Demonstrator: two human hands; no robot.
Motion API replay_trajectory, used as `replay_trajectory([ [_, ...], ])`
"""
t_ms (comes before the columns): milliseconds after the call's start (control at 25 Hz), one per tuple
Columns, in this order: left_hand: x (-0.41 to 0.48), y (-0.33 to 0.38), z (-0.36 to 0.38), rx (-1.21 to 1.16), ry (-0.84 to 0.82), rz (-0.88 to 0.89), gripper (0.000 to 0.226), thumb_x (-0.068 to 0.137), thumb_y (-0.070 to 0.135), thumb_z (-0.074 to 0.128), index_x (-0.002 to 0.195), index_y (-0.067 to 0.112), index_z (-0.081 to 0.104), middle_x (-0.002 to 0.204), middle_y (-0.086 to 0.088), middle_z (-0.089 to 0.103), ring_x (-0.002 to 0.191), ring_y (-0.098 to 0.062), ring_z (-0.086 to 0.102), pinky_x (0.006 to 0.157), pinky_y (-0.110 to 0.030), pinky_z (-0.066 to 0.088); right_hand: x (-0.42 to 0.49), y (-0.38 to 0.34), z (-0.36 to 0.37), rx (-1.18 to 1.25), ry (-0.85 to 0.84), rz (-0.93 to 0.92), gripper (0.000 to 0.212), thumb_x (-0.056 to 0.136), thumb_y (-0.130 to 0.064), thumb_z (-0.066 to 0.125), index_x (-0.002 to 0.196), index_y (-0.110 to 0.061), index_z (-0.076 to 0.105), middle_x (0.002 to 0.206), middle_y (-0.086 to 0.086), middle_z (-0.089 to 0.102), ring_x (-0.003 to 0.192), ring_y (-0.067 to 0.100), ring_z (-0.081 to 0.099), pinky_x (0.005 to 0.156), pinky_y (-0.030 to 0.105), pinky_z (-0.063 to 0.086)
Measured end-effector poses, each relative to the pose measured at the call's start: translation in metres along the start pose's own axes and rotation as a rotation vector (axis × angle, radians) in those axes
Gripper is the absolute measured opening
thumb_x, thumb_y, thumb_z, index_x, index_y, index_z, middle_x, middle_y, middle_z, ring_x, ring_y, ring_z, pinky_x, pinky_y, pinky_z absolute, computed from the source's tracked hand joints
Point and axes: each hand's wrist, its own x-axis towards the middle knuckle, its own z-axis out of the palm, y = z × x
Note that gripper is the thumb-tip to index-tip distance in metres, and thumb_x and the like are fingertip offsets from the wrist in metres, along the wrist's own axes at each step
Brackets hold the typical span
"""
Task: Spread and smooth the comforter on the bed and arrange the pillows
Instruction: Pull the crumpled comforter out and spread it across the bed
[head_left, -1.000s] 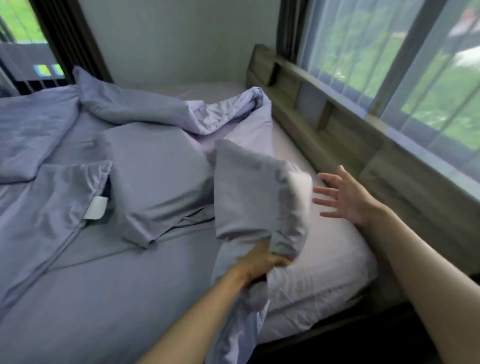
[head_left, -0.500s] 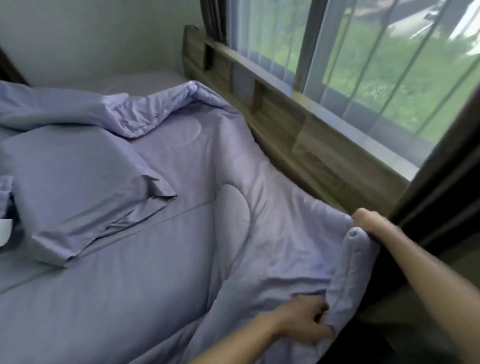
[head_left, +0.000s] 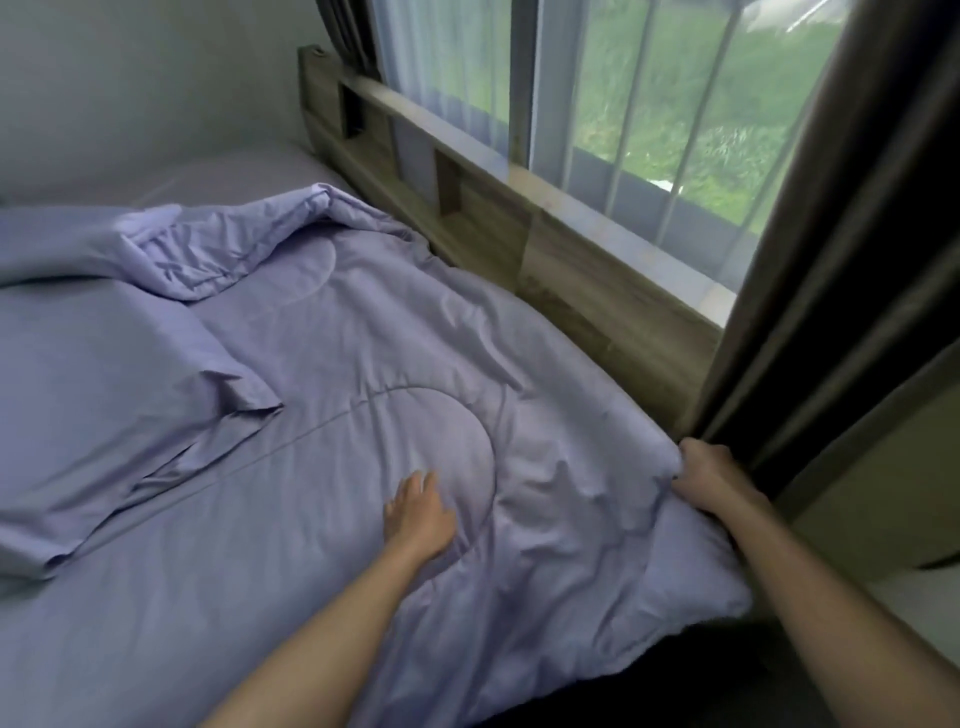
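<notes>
Head camera looks down over the near right corner of the bed (head_left: 234, 171), where the lilac comforter (head_left: 415, 338) lies mostly spread along the wooden ledge (head_left: 571, 270) under the window (head_left: 649, 104). The right hand (head_left: 711, 480) has its fingers curled round the comforter's corner, just beside the dark curtain (head_left: 831, 260), pinning that end. The left hand (head_left: 418, 514) lies flat on the quilted top, fingers straight, palm down, holding nothing.

What matters from where I stand: the unspread part, a crumpled roll (head_left: 234, 244) of the same comforter, sits far and to the left of the flat hand, and creases run out from the gripped corner. So the smoothing stroke looks to go away from the body, toward the far left, and the left hand is much the nearer one. The right seems best used as the anchor.

A pillow (head_left: 114, 395) lies to the left of that path, its long side slanting from near left to far right, not yet set at the head. Whether it rests on comforter or sheet I can't tell.
</notes>
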Motion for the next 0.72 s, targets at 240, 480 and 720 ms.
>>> replay_trajectory([
  [240,0.037,-0.028,-0.002,0.213,-0.194,0.042,0.063,0.094,0.034,0.038,0.15,0.018,0.015,0.161,-0.004,0.005,0.148,-0.022,0.008,0.117,-0.047,0.011,0.001,-0.008,0.095,0.178,-0.268,0.007,0.048,0.093,-0.032,0.05,0.132,-0.006,0.045,0.127,0.02,0.056,0.112,0.033,0.057,0.088,0.031,0.046],
  [480,0.07,-0.034,-0.016,0.165,-0.229,0.029,0.067,0.095,0.039,0.038,0.153,0.023,0.006,0.161,-0.004,-0.004,0.148,-0.025,0.004,0.118,-0.047,0.01,0.02,-0.066,0.071,0.175,-0.186,-0.175,0.06,0.095,-0.028,0.053,0.146,-0.005,0.031,0.15,0.015,0.038,0.137,0.028,0.038,0.108,0.032,0.033],
  [720,0.102,-0.036,-0.016,0.127,-0.194,-0.046,0.066,0.098,0.047,0.03,0.153,0.025,0.0,0.161,-0.005,-0.009,0.148,-0.028,0.0,0.118,-0.049,0.009,0.078,-0.156,0.052,0.191,-0.021,-0.459,0.067,0.095,-0.03,0.049,0.152,-0.015,0.017,0.16,0.007,0.016,0.147,0.023,0.018,0.118,0.038,0.021],
])
